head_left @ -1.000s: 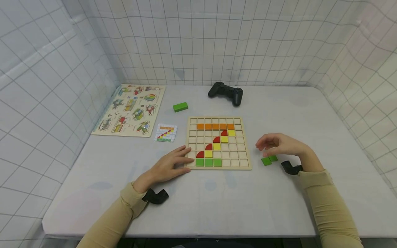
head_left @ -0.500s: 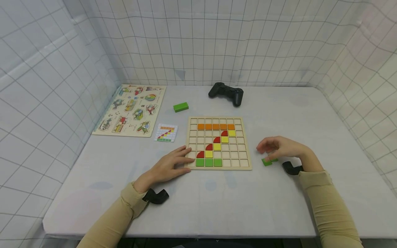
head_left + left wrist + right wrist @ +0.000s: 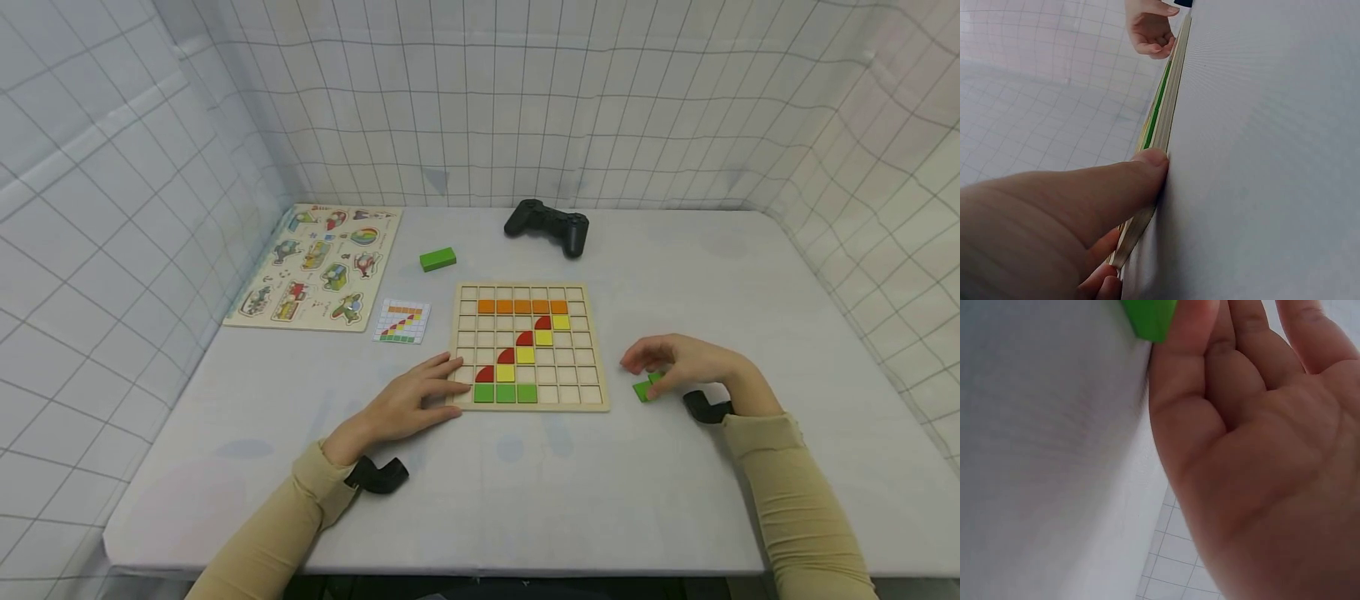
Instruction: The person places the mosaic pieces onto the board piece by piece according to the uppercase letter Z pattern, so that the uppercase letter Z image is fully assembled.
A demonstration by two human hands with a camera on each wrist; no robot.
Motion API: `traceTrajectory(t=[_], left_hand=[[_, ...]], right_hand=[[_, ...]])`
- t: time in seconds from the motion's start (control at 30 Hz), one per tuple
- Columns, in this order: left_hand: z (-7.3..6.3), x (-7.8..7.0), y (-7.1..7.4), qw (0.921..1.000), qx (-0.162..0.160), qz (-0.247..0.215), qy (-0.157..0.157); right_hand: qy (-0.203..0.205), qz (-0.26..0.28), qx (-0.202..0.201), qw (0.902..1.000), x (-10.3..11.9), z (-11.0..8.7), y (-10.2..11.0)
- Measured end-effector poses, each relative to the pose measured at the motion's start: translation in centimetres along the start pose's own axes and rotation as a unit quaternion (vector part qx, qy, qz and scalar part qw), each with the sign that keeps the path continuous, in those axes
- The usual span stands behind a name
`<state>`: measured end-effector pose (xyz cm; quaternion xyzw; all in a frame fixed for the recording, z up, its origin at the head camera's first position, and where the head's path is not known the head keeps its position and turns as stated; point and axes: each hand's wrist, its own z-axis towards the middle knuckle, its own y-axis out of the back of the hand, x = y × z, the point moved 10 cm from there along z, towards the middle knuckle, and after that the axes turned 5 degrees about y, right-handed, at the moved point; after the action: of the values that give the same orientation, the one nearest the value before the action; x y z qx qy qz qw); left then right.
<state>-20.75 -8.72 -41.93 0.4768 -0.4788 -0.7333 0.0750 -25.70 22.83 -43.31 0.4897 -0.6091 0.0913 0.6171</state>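
Note:
My left hand (image 3: pixel 412 400) rests at the lower left corner of the wooden grid board (image 3: pixel 603 367); in the left wrist view its thumb (image 3: pixel 1129 178) touches the board's edge. Inside the grid lie orange, yellow and green tiles (image 3: pixel 506 392) and red quarter-round pieces (image 3: pixel 506 356). Right of the board, my right hand (image 3: pixel 686 362) is low over two loose green tiles (image 3: pixel 641 391). Its lowest digit touches them, while the other fingers bend loosely above. A green piece (image 3: pixel 1149 319) shows beside a fingertip in the right wrist view; no pinch is visible.
A pattern card (image 3: pixel 401 322) lies left of the grid board. Behind it are a green block (image 3: pixel 438 259) and a picture puzzle board (image 3: pixel 315 267). A black game controller (image 3: pixel 547 225) lies near the back wall. Checked cloth surrounds the table.
My right hand has lowered slightly, and its lowest digit has come down onto the loose green tiles, shifting toward me. The left hand and the grid board stay put.

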Motion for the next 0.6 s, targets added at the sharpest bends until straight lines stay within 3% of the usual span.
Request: traceTrajectory(t=[0.6], left_hand=[[-0.09, -0.41, 0.32, 0.9997, -0.017, 0.005, -0.015]], right_hand=[[-0.008, -0.044, -0.006, 0.9990, 0.43, 0.32, -0.24]])
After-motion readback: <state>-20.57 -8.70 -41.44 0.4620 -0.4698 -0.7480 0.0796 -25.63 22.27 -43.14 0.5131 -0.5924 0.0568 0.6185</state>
